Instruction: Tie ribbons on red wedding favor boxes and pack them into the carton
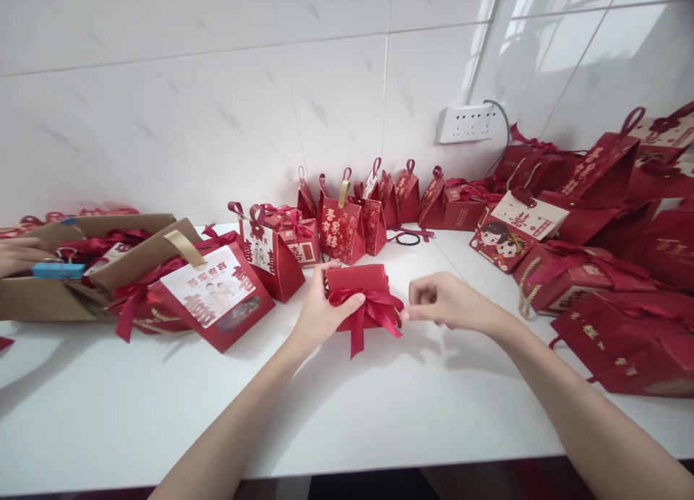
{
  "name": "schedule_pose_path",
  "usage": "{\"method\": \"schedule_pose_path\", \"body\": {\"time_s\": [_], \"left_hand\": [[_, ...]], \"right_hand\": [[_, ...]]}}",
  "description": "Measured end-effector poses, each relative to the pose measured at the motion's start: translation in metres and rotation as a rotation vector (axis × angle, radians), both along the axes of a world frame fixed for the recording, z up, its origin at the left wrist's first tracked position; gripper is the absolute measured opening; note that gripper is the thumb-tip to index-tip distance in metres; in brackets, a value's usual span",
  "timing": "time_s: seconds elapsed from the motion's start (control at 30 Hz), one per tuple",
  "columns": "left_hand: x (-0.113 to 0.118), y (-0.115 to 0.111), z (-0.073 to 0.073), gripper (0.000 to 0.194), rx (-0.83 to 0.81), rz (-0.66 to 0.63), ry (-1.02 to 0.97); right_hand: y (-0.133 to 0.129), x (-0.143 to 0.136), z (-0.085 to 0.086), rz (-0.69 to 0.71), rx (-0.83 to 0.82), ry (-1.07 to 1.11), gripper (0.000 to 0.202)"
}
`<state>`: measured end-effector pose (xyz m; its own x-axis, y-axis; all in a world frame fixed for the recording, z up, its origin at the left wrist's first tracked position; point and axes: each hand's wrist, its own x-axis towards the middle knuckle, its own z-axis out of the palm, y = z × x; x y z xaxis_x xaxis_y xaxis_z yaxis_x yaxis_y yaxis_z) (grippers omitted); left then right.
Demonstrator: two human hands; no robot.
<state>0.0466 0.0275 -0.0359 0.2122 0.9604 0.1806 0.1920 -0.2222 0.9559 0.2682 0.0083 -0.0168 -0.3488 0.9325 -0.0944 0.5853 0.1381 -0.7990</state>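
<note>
Box (pixel 355 277), red rectangular card, likely light, crushable; left hand (pixel 317 308) grasps left side, best spot; right hand (pixel 452 301) beside, grip unclear.

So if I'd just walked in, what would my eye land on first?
Probably the small red box with its shiny bow at the centre, held by the left hand, with the right hand at the bow's right side. Next, the crowd of red boxes piled at the right, vivid against the pale wall. At the far left, an open brown carton holds more red things.
</note>
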Motion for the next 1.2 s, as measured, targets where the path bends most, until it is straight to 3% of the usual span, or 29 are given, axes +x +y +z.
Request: {"method": "schedule_pose_path", "body": {"time_s": [0.03,0.1,0.17,0.2,0.37,0.53,0.63,0.73,0.8,0.9,1.07,1.2], "left_hand": [[-0.001,0.001,-0.001,0.05,0.007,-0.01,-0.001],[-0.002,0.002,-0.002,0.051,0.028,-0.02,-0.003],[-0.004,0.003,-0.004,0.053,0.038,-0.037,0.002],[-0.005,0.004,-0.006,0.056,0.038,-0.049,0.005],[-0.011,0.005,-0.018,0.064,0.168,0.018,-0.042],[-0.014,0.007,-0.026,0.014,0.441,0.168,0.003],[-0.013,0.005,-0.024,0.005,0.789,0.234,0.127],[-0.01,-0.001,-0.021,0.014,1.207,0.123,0.264],[-0.006,-0.005,-0.021,0.017,1.339,0.044,0.329],[-0.002,-0.007,-0.023,0.01,1.221,0.064,0.316],[-0.009,0.004,-0.025,0.019,0.742,0.368,0.241],[-0.019,0.012,-0.025,0.022,0.581,0.375,0.247]], "right_hand": [[0.004,0.003,-0.002,-0.044,0.131,0.029,0.041],[0.008,0.003,-0.01,-0.017,0.351,0.087,0.075],[0.01,-0.003,-0.02,0.089,0.454,0.113,0.105],[0.01,-0.008,-0.025,0.127,0.47,0.114,0.108],[0.007,-0.02,-0.036,0.123,0.503,0.165,0.092],[0.012,-0.015,-0.038,0.077,0.513,0.174,0.095],[0.013,-0.015,-0.039,0.08,0.538,0.181,0.091],[0.012,-0.016,-0.04,0.082,0.544,0.191,0.09],[0.011,-0.015,-0.04,0.087,0.554,0.184,0.089],[0.012,-0.014,-0.04,0.084,0.573,0.166,0.089],[0.019,-0.014,-0.034,0.036,0.609,0.095,0.086],[-0.007,0.001,-0.023,-0.028,0.772,-0.094,0.089]]}}
